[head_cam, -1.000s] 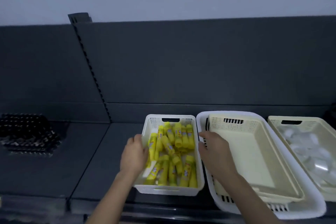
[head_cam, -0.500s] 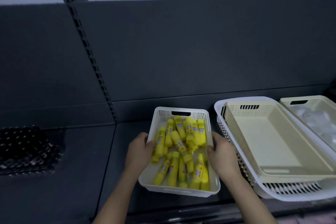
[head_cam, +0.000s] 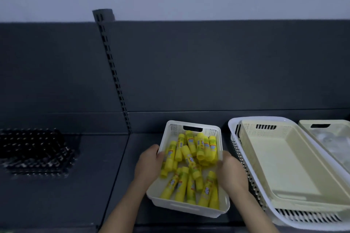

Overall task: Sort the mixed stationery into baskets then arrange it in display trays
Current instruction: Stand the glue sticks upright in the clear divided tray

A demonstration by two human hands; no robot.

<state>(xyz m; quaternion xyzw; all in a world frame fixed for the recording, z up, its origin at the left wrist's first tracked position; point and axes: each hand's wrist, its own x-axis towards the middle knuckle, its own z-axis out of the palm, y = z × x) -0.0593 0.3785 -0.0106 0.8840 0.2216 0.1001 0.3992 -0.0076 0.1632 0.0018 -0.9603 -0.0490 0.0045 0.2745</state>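
At the dark shelf [head_cam: 56, 195], a white basket [head_cam: 189, 209] of yellow glue sticks [head_cam: 191, 157] is held by both sides.
Left grip [head_cam: 149, 164] clasps its left rim, right grip [head_cam: 232, 172] its right rim; a cream tray [head_cam: 280, 162] nested in a larger white basket [head_cam: 295, 215] sits just beside it.

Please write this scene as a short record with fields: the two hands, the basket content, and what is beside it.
left hand: grips the left rim of the basket
right hand: grips its right rim
basket content: yellow glue sticks, lying loose
right of it: cream tray inside a bigger basket
below: dark shelf
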